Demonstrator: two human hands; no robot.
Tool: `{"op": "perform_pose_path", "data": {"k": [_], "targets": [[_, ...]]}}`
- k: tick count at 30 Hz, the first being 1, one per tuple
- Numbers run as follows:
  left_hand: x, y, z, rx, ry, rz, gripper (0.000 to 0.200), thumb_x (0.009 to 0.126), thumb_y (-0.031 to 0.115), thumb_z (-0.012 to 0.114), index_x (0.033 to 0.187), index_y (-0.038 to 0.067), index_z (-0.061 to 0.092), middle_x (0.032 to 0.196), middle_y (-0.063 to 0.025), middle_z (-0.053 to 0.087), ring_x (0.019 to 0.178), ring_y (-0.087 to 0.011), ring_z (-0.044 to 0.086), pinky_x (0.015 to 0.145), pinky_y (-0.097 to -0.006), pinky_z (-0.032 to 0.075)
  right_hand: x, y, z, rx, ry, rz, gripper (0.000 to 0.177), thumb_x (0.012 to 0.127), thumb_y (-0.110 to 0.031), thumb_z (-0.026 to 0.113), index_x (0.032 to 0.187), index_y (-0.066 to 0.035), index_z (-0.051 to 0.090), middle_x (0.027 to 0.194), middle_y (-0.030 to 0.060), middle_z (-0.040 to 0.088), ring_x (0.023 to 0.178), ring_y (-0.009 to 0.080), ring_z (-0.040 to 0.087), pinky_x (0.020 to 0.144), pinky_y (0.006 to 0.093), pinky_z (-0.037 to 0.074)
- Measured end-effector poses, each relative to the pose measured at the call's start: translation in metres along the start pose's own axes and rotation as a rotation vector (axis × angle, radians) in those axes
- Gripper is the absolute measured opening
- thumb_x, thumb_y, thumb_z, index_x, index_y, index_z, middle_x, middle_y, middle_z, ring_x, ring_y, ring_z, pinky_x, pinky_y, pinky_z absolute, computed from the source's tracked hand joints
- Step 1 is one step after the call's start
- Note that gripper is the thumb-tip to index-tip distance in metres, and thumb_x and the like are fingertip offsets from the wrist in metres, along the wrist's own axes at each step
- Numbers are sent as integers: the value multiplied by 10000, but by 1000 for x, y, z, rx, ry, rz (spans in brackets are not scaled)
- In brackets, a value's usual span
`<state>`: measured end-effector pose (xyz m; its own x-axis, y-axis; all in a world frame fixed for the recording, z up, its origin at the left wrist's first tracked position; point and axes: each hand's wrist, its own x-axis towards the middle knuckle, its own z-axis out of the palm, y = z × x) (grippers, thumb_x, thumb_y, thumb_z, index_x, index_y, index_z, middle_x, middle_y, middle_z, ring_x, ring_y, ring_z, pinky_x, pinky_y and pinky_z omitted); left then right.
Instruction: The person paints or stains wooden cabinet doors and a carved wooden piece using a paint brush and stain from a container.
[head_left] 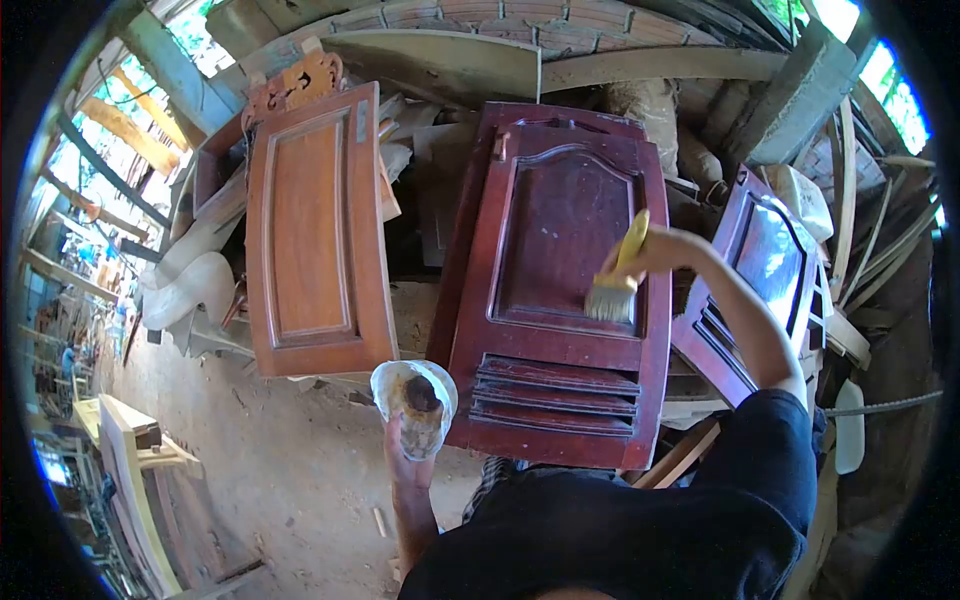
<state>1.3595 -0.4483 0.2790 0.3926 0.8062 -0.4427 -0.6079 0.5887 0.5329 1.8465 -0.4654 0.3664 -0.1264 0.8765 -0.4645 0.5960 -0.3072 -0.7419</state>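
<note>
My right hand (640, 262) is closed round the yellow handle of a wide paintbrush (612, 300). The brush's pale bristles point down over the lower right of the arched panel on a dark red cabinet door (560, 230). Slatted louvres run across the lower part of this door, and a second dark red panel shows behind its left edge. In my left hand (408, 445) is a whitish, stained bowl (440, 410) with dark brown matter inside, held tilted just left of the door's bottom corner.
A lighter brown door (305, 235) leans to the left of the red one. Another glossy dark door (750, 270) rests at the right, near a white jug (800, 200). Wood pieces (130, 470) lie at lower left on the dusty floor (270, 460). A concrete post (795, 95) stands behind.
</note>
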Motion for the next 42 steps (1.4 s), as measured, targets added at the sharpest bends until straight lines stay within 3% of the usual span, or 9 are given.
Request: {"op": "perform_pose_path", "data": {"k": [6, 9, 13, 18, 21, 25, 31, 37, 42], "targets": [[-6, 7, 3, 62, 82, 53, 553, 929, 285, 539, 1408, 67, 369, 1335, -129, 514, 1205, -289, 521, 1010, -463, 433, 97, 57, -99, -390, 915, -116, 223, 865, -255, 636, 1052, -163, 716, 967, 93, 720, 845, 249, 700, 756, 343, 567], [-9, 7, 8, 59, 87, 52, 555, 926, 285, 545, 1407, 70, 371, 1328, -129, 521, 1203, -288, 523, 1003, -462, 438, 136, 75, -91, -495, 1039, -186, 227, 889, -269, 577, 1062, -220, 715, 992, 94, 706, 869, 285, 688, 780, 370, 559], [-8, 2, 3, 27, 127, 28, 551, 926, 288, 552, 1402, 73, 377, 1319, -130, 528, 1189, -285, 535, 992, -453, 450, 109, -4, -3, -1022, 679, -64, 356, 839, -161, 529, 1168, -228, 649, 1043, 23, 701, 776, 172, 705, 696, 343, 570], [3, -2, -4, 21, 121, 20, 548, 927, 285, 563, 1398, 73, 379, 1315, -127, 529, 1166, -273, 551, 972, -437, 473, 47, -65, 85, -307, 324, -529, 215, 893, -275, 602, 977, -124, 730, 969, 77, 722, 844, 210, 710, 786, 349, 582], [11, 0, -2, 23, 101, 31, 528, 928, 272, 567, 1385, 76, 389, 1311, -124, 529, 1163, -261, 555, 957, -429, 487, 59, -63, 84, 101, 125, -389, 213, 848, -248, 691, 986, -90, 725, 884, 59, 728, 765, 168, 695, 747, 329, 580], [7, 6, 5, 48, 67, 74, 510, 929, 261, 565, 1376, 84, 395, 1314, -124, 526, 1169, -259, 550, 971, -432, 476, 117, 1, 8, 403, 407, -166, 203, 798, -58, 692, 1000, -64, 717, 905, 51, 710, 739, 123, 668, 579, 259, 563], [-12, 5, 0, 67, 131, 79, 531, 923, 271, 568, 1383, 80, 385, 1312, -128, 524, 1182, -273, 537, 996, -446, 446, 182, 46, -101, -489, 1160, -18, 371, 815, -444, 650, 898, -85, 690, 872, 184, 693, 817, 364, 671, 728, 451, 543], [-20, -3, -11, 65, 149, 46, 573, 912, 295, 577, 1401, 86, 365, 1324, -128, 511, 1194, -277, 522, 1007, -445, 430, 192, -51, -30, -1086, 500, -121, 187, 855, -194, 532, 870, -113, 699, 1006, 63, 699, 948, 223, 678, 772, 405, 546], [-8, -5, 0, 50, 98, 52, 578, 914, 283, 568, 1412, 90, 346, 1333, -123, 499, 1206, -277, 511, 1003, -448, 435, 177, -73, -2, -722, 357, -406, 291, 805, -402, 656, 885, -127, 705, 840, 89, 702, 829, 257, 684, 743, 419, 531]]}}
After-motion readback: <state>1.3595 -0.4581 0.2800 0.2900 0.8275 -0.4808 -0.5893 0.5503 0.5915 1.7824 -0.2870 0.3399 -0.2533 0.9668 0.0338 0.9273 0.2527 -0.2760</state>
